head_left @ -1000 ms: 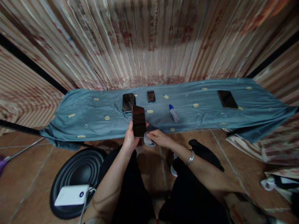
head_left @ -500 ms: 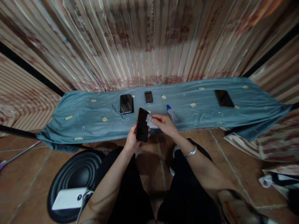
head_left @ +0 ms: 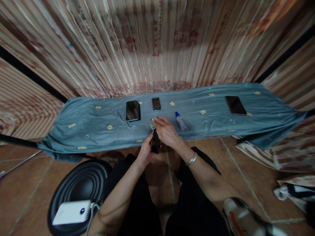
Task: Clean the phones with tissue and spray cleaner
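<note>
A dark smartphone (head_left: pixel 155 144) is held upright at the front edge of the cloth-covered table, with my left hand (head_left: pixel 145 149) wrapped round its left side. Over the phone's upper end lies my right hand (head_left: pixel 167 131), its fingers closed on a crumpled white wipe (head_left: pixel 153 126). Most of the wipe and the top of the screen are hidden under those fingers. To the right of my right hand lies a clear bottle with a blue cap (head_left: pixel 180 121).
On the blue patterned cloth (head_left: pixel 118 139) lie a stack of dark phones (head_left: pixel 133 110), a small dark square object (head_left: pixel 156 103) and a dark tablet-like device (head_left: pixel 235 105). A white power bank (head_left: pixel 71 212) with a cable rests on a round black stool (head_left: pixel 81 183) at lower left.
My right hand has moved left and up, from the phone's right side to over its top end, with the wipe. The phone has shifted slightly right and lower.
</note>
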`<state>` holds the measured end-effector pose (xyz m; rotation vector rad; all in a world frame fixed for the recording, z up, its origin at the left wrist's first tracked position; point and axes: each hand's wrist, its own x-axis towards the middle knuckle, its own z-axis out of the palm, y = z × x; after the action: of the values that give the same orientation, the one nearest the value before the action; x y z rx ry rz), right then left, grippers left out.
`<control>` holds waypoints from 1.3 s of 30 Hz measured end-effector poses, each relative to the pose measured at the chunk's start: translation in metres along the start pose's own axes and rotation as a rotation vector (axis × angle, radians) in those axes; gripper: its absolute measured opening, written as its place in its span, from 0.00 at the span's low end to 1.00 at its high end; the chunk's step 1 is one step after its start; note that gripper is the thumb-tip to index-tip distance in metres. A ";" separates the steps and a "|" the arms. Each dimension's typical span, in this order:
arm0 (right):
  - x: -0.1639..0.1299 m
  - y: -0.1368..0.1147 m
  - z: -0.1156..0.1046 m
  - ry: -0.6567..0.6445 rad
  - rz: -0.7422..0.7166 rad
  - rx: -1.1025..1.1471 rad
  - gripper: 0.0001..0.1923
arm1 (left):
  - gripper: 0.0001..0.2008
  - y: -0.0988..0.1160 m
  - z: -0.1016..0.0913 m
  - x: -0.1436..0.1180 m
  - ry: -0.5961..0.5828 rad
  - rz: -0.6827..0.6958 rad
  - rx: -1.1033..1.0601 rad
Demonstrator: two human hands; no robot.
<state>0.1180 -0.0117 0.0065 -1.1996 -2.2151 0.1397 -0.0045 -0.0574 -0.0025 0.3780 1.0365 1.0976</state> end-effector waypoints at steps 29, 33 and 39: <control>-0.038 -0.046 0.004 0.130 -0.262 0.234 0.08 | 0.08 0.014 -0.015 0.014 0.093 0.108 -0.182; -0.044 -0.050 0.001 0.138 -0.320 0.166 0.11 | 0.07 0.015 -0.019 0.017 0.070 0.106 -0.187; -0.049 -0.056 -0.001 0.176 -0.409 0.068 0.13 | 0.23 0.019 -0.019 0.010 -0.041 -0.095 -0.168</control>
<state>0.0981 -0.0832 0.0054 -0.6754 -2.2275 -0.0541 -0.0303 -0.0442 -0.0040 0.2133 0.9099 1.0790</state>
